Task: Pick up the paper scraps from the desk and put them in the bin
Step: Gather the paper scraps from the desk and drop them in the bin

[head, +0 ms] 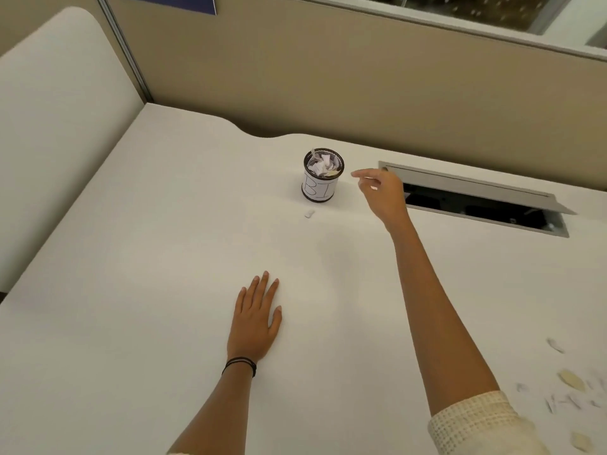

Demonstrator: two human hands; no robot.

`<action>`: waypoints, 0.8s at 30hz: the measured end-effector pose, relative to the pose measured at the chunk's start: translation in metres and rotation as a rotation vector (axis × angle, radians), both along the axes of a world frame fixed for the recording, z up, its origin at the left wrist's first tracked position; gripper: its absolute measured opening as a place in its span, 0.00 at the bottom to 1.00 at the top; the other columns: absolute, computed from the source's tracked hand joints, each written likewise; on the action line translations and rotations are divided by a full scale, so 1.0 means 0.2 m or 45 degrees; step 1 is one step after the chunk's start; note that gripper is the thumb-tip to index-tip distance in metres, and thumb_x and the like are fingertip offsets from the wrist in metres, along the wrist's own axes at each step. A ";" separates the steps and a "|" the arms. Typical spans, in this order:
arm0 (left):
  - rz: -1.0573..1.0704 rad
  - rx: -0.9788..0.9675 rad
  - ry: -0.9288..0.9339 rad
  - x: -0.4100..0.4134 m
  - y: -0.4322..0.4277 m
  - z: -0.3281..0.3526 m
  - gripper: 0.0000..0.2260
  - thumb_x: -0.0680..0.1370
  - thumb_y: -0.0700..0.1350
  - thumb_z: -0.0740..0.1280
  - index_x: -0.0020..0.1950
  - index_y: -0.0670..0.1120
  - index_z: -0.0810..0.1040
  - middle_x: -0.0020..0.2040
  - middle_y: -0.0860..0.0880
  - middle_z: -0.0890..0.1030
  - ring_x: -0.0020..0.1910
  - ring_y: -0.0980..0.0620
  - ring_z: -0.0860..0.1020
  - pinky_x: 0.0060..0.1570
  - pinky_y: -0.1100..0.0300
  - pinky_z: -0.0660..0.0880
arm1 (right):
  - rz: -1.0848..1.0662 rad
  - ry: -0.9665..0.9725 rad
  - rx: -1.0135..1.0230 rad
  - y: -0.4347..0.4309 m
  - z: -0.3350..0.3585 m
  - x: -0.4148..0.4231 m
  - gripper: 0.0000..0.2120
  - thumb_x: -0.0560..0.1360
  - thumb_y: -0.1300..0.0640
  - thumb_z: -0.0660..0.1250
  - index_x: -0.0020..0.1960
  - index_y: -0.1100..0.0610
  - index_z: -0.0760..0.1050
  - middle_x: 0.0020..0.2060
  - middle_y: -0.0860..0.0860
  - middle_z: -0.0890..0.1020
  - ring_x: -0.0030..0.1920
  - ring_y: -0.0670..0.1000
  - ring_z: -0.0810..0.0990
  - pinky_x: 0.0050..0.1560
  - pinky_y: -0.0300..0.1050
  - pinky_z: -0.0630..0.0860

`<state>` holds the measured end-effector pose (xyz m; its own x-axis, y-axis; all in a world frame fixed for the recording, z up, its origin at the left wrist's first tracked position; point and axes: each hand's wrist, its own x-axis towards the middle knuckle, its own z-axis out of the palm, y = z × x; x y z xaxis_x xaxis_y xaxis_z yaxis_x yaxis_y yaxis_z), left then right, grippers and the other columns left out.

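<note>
**A:** How full is the bin?

**B:** The bin (323, 183), a small mesh pot with a paper label, stands toward the back of the desk (164, 224). It is heaped to the rim with paper scraps (320, 165), so I'd judge a good part of the job done.

**A:** What's left out?

**B:** One white scrap (309, 213) lies on the desk just in front of the bin, not touching it. A loose scatter (571, 380) lies well apart from the bin at the near right edge, beside the sleeve (473, 418). It is white slivers and a few beige pieces, too blurred to count.

**A:** And the hands?

**B:** The right hand (382, 192) hovers just to the right of the bin, fingers loosely spread and pointing toward it. I see no paper between them, so I take it as holding nothing. The left hand (258, 320) lies flat on the desk, palm down and fingers straight, well short of any scrap and gripping nothing.

**A:** Anything else around?

**B:** An open cable hatch (476, 185) sits in the desk behind the right hand, with a beige partition (328, 77) beyond.

**A:** So, roughly?

**B:** Past halfway, I'd guess. The near scrap is an easy reach; the right-edge scatter is the bulk of what remains.
</note>
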<state>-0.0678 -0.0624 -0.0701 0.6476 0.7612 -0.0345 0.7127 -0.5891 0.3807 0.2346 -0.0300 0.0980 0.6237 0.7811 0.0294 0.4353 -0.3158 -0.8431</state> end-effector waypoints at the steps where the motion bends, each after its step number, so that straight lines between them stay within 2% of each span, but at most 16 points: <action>1: 0.000 0.002 -0.002 0.00 0.00 0.00 0.25 0.79 0.52 0.50 0.76 0.50 0.57 0.77 0.51 0.55 0.75 0.52 0.52 0.73 0.53 0.48 | -0.001 0.013 -0.010 -0.10 -0.03 -0.01 0.12 0.75 0.68 0.60 0.53 0.60 0.80 0.53 0.51 0.80 0.51 0.45 0.77 0.51 0.25 0.70; 4: -0.009 0.011 -0.011 0.00 0.00 0.01 0.25 0.79 0.52 0.49 0.76 0.50 0.58 0.77 0.50 0.56 0.75 0.51 0.53 0.73 0.55 0.46 | -0.032 -0.034 -0.053 -0.41 -0.17 -0.03 0.11 0.76 0.68 0.61 0.53 0.59 0.80 0.56 0.53 0.80 0.56 0.48 0.76 0.57 0.39 0.72; 8: -0.013 0.029 0.001 0.00 -0.01 0.00 0.25 0.79 0.53 0.48 0.76 0.49 0.59 0.77 0.49 0.56 0.75 0.51 0.53 0.73 0.56 0.44 | -0.199 -0.139 -0.138 -0.84 -0.32 -0.02 0.12 0.75 0.68 0.62 0.54 0.59 0.79 0.60 0.56 0.77 0.63 0.52 0.74 0.64 0.37 0.64; 11: -0.019 0.029 -0.004 0.00 -0.01 0.00 0.25 0.79 0.53 0.48 0.76 0.49 0.59 0.76 0.49 0.57 0.75 0.51 0.53 0.73 0.58 0.43 | -0.427 -0.285 -0.281 -1.16 -0.40 0.02 0.13 0.76 0.66 0.61 0.58 0.58 0.77 0.65 0.58 0.72 0.67 0.57 0.69 0.65 0.41 0.61; 13: -0.020 0.028 -0.009 0.00 -0.01 0.00 0.26 0.78 0.53 0.48 0.76 0.48 0.60 0.76 0.49 0.57 0.75 0.51 0.53 0.73 0.58 0.42 | -0.622 -0.383 -0.450 -1.36 -0.45 0.07 0.14 0.76 0.65 0.62 0.61 0.59 0.75 0.68 0.60 0.68 0.68 0.61 0.66 0.70 0.53 0.59; 15: -0.019 0.027 -0.008 0.01 -0.01 0.00 0.26 0.78 0.53 0.48 0.76 0.48 0.60 0.76 0.49 0.57 0.75 0.51 0.53 0.73 0.58 0.42 | -0.777 -0.425 -0.650 -1.54 -0.49 0.12 0.17 0.75 0.63 0.64 0.64 0.60 0.73 0.69 0.64 0.65 0.70 0.64 0.63 0.71 0.64 0.53; 20: -0.020 0.027 0.003 0.01 -0.01 0.01 0.26 0.78 0.53 0.48 0.75 0.47 0.62 0.76 0.48 0.59 0.74 0.49 0.57 0.72 0.59 0.42 | -0.936 -0.110 -1.013 -1.83 -0.56 0.18 0.25 0.76 0.50 0.63 0.72 0.54 0.62 0.73 0.64 0.53 0.74 0.64 0.48 0.69 0.71 0.47; 24: -0.025 0.024 -0.001 0.01 -0.01 0.01 0.25 0.78 0.53 0.49 0.75 0.47 0.62 0.75 0.47 0.60 0.74 0.48 0.57 0.72 0.58 0.43 | -0.936 0.015 -1.046 -1.90 -0.61 0.12 0.26 0.77 0.50 0.60 0.73 0.52 0.59 0.73 0.61 0.54 0.73 0.64 0.50 0.68 0.70 0.50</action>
